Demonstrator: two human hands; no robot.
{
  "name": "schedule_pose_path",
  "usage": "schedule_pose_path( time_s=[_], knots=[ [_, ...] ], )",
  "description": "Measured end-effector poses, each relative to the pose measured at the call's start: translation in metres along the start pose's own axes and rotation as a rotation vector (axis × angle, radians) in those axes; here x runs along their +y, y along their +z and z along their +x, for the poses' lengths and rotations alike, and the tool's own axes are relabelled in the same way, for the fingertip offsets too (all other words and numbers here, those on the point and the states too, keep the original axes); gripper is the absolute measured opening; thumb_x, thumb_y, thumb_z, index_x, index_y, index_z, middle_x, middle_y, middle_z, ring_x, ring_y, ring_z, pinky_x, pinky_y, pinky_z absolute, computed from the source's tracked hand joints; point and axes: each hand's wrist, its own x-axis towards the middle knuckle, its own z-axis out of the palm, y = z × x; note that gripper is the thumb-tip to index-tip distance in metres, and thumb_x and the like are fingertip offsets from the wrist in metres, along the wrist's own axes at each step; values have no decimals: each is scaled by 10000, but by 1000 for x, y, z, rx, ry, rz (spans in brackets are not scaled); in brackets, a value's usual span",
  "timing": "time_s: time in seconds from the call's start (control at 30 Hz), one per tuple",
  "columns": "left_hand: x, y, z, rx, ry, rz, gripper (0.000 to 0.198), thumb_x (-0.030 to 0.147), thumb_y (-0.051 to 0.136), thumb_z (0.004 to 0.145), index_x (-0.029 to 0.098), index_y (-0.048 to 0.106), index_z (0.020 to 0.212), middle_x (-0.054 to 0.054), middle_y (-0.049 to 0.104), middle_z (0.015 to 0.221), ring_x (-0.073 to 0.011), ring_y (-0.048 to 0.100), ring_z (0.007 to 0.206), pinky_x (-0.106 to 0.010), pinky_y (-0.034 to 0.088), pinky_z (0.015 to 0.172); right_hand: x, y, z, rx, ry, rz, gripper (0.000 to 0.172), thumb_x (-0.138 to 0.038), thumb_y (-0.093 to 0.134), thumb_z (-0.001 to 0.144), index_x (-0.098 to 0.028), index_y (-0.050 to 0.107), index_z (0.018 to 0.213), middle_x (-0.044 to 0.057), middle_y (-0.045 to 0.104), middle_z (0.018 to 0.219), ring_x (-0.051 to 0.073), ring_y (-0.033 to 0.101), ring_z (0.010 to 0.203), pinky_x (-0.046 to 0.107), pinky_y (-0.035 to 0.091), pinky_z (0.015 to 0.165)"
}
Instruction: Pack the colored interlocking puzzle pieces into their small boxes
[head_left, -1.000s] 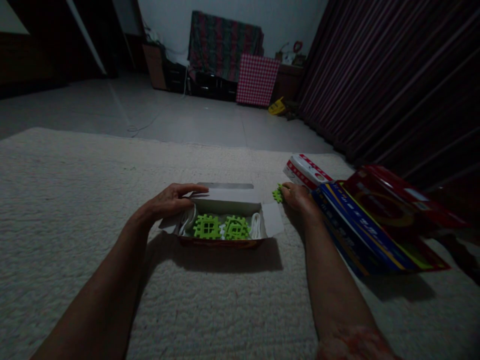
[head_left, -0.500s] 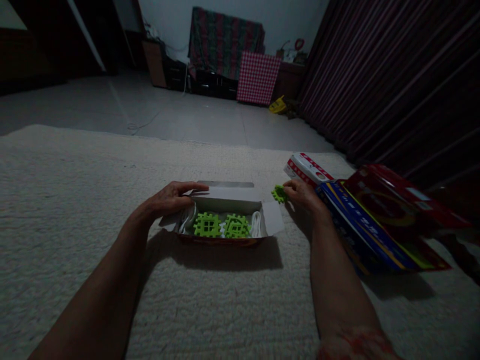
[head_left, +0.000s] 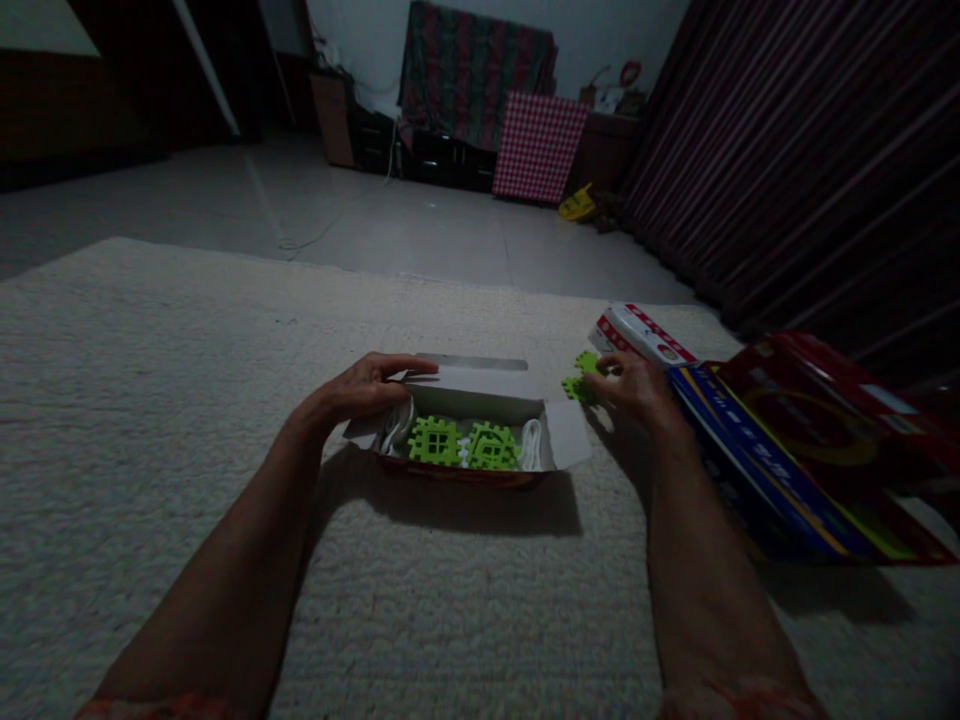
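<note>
An open cardboard box (head_left: 465, 478) lies on the cream quilted mat. Inside it are a green piece with a window pattern (head_left: 435, 441), another green piece (head_left: 492, 447) and white folded bundles at both ends. My left hand (head_left: 367, 386) holds the box's left back corner and flap, thumb and fingers on the cardboard. To the right of the box, my right hand (head_left: 634, 388) pinches a green toothed piece (head_left: 581, 380) just above the mat or touching it; I cannot tell which.
Right of my right hand lie a white and red package (head_left: 646, 335), a blue box (head_left: 750, 460) and a red package (head_left: 817, 400). Beyond the mat (head_left: 225, 290) are the tiled floor, black cabinets, a checked cloth (head_left: 540, 148) and dark curtains.
The view has shifted, so most things sit farther right. The green piece in my right hand has turned and shows more of its shape. My left hand remains on the box.
</note>
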Motion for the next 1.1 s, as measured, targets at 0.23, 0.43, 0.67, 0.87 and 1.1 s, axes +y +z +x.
schedule_pose_path(
  time_s=[0.23,0.43,0.67,0.87,1.1],
  knots=[
    [-1,0,0,-15,-13,-6,602,186,576,653,174,660,1249,-63,704,1023,-129,548,658,-241,384,567,-88,-60,-35,-248,-549,356,352,-365,681,804,-216,647,1122,80,689,1202,238,651,1059,364,545,827],
    [0,0,-1,-26,-31,-33,595,202,586,663,170,650,1254,-55,694,962,-112,516,614,-233,361,549,-122,-40,-57,-444,-693,246,361,-245,689,810,-231,619,1163,71,687,1177,229,647,1054,371,497,920],
    [-4,-1,1,-33,-17,-19,613,195,566,661,171,639,1269,-54,688,976,-93,480,584,-222,336,531,-125,-30,-61,-488,-718,209,389,-216,691,796,-235,613,1176,72,680,1158,236,617,1078,371,468,934],
    [-2,1,0,-12,-16,6,602,183,565,660,171,655,1255,-68,697,1048,-106,506,622,-232,364,554,-128,-37,-63,-495,-708,219,355,-171,695,768,-225,619,1110,70,671,1142,229,621,1057,366,488,916],
    [-1,0,1,-12,-18,21,613,205,570,650,159,658,1255,-80,699,1081,-108,510,621,-233,364,548,-130,-43,-63,-466,-711,229,303,-189,664,798,-229,638,1098,54,699,1084,214,647,995,370,502,895]
  ],
)
